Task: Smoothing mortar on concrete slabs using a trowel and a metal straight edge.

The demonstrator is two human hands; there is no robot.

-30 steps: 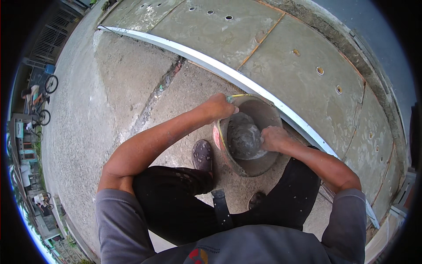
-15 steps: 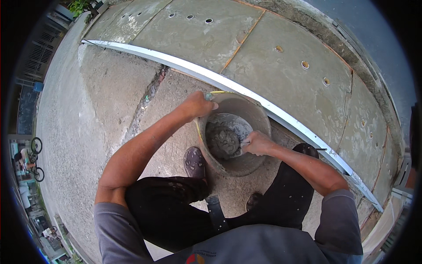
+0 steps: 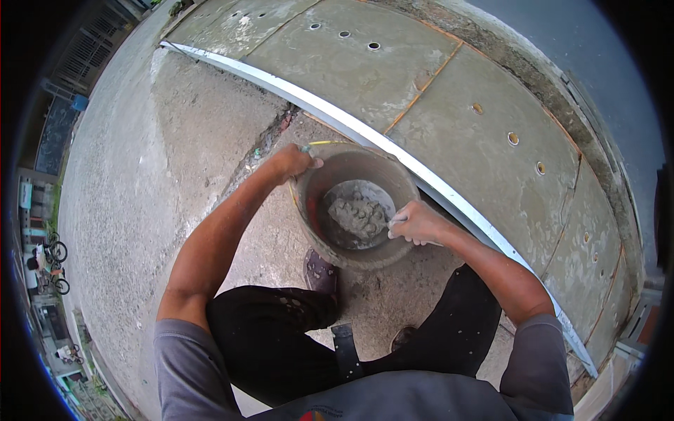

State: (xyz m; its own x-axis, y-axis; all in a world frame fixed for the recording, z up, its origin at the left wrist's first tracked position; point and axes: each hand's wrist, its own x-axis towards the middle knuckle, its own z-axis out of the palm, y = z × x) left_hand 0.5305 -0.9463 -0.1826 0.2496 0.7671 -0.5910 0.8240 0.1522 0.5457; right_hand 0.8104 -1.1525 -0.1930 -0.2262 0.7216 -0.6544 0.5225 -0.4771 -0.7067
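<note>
A grey, mortar-smeared bucket (image 3: 330, 254) stands tilted in front of me, near my feet. My left hand (image 3: 293, 163) is closed on its upper left rim, beside the yellow handle. In the bucket's mouth my right hand (image 3: 415, 223) grips a trowel by its handle, whose end shows past the little finger. A lump of wet grey mortar (image 3: 361, 210) fills the middle of the bucket. Mortar and my fingers hide most of the trowel's blade, so its shape cannot be made out.
A long white metal straightedge (image 3: 337, 116) runs along a wet concrete slab (image 3: 484, 161) with several round pipe openings. A cracked section of rough concrete ground (image 3: 203, 133) lies to the left. Parked bicycles (image 3: 56, 265) and a person stand at the far left.
The bucket has moved slightly left and tipped, with my left hand still on its rim. My right hand has shifted right toward the near right rim. My view has turned slightly.
</note>
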